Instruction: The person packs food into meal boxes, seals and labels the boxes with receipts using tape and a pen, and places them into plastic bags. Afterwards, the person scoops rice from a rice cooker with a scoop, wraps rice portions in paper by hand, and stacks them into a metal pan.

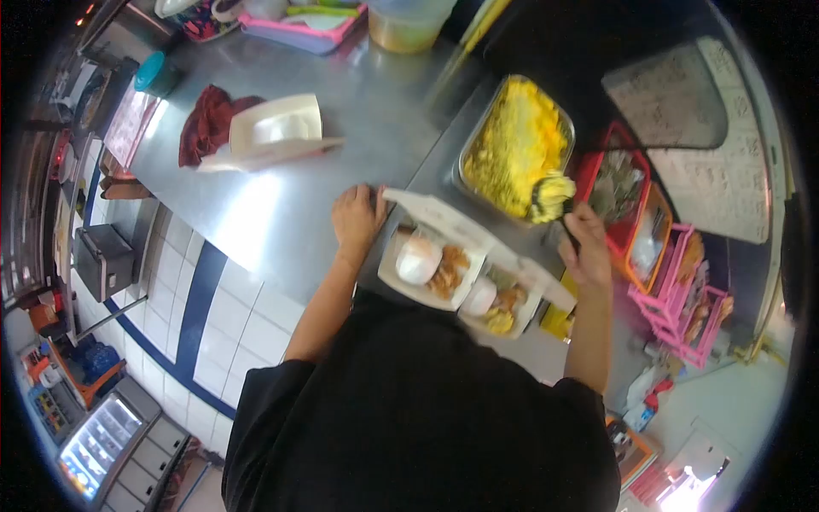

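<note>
My right hand [587,243] is closed around the handle of a dark scoop [550,198], which is heaped with yellow food over the near right corner of a metal tray [512,145]. That tray holds yellow, crumbly food. Below it sit two open takeaway boxes with raised lids. The left box [431,266] has a white mound and brown pieces; the right box [497,303] has a white mound, brown pieces and some yellow food. At the left box's raised lid, my left hand [358,220] rests near its corner, fingers bent; whether they grip the lid is unclear.
An open empty box [277,124] lies beside a dark red cloth [205,119] on the metal counter [367,111]. Right of the tray are a red basket [589,175], an orange basket [650,239] and pink baskets [674,294]. A tub [408,24] stands at the back.
</note>
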Action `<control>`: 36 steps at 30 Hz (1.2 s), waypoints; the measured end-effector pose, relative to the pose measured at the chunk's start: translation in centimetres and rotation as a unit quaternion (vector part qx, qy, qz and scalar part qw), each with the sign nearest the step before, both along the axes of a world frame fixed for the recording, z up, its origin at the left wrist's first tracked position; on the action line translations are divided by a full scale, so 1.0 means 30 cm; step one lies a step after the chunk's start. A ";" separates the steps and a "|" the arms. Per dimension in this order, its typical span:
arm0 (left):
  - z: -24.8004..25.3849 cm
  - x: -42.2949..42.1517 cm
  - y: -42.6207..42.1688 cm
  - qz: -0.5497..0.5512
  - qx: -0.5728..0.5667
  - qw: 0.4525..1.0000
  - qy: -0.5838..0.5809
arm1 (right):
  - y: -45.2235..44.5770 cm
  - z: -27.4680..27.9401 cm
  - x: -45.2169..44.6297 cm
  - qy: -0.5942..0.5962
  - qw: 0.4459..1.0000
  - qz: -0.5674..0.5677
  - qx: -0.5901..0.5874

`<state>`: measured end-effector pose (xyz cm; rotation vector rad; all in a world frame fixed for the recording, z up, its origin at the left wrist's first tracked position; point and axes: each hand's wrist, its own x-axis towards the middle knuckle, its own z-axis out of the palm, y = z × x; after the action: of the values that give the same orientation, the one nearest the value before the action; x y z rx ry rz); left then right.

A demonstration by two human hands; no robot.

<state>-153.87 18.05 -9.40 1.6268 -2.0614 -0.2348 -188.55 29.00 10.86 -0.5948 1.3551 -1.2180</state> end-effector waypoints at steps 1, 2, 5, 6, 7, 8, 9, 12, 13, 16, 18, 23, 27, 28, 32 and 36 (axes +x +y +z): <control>-0.005 -0.003 -0.004 0.003 -0.004 1.000 0.008 | 0.053 0.028 0.030 -0.008 1.000 -0.008 0.012; -0.010 -0.003 -0.010 0.006 -0.011 1.000 0.019 | 0.116 0.059 0.069 -0.002 0.999 -0.031 0.030; -0.009 -0.006 -0.006 0.010 0.007 1.000 0.024 | 0.303 0.029 0.172 0.019 0.999 -0.027 0.041; -0.001 -0.005 -0.004 0.003 0.005 1.000 0.025 | 0.352 -0.007 0.227 0.102 0.994 -0.015 0.045; -0.005 -0.005 -0.002 0.000 0.005 1.000 0.025 | 0.390 -0.054 0.283 0.183 0.982 0.000 0.047; -0.011 -0.005 -0.003 0.003 0.007 1.000 0.026 | 0.427 -0.135 0.348 0.264 0.964 -0.004 0.029; -0.012 -0.004 -0.003 0.005 0.009 1.000 0.025 | 0.453 -0.209 0.406 0.342 0.940 -0.009 0.010; -0.007 -0.005 0.004 0.007 0.015 0.999 0.032 | 0.449 -0.283 0.488 0.701 0.668 0.213 -0.131; -0.012 -0.004 0.003 0.003 0.013 0.999 0.032 | 0.473 -0.319 0.497 0.703 0.668 0.209 -0.130; -0.032 0.004 0.002 0.008 0.002 1.000 0.022 | 0.504 -0.353 0.510 0.696 0.683 0.213 -0.058; -0.035 0.004 0.004 0.003 -0.009 1.000 0.022 | 0.507 -0.315 0.500 0.688 0.694 0.207 -0.052; -0.028 0.002 0.005 -0.001 -0.009 0.999 0.035 | 0.489 -0.280 0.486 0.642 0.743 0.175 -0.071; -0.027 0.004 0.005 -0.003 -0.020 0.999 0.037 | 0.472 -0.237 0.499 0.628 0.762 0.102 -0.121; -0.027 0.006 0.006 -0.004 -0.019 0.999 0.037 | 0.471 -0.237 0.503 0.627 0.763 0.102 -0.120; -0.023 0.000 0.005 -0.004 -0.008 0.999 0.037 | 0.488 -0.284 0.505 0.689 0.691 0.194 -0.102; -0.022 0.005 0.002 -0.005 -0.020 0.999 0.036 | 0.495 -0.288 0.509 0.656 0.737 0.151 -0.070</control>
<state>-153.74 18.12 -10.06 1.5618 -2.0090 -0.2497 -173.29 43.84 2.22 -1.9324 2.1469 -0.5033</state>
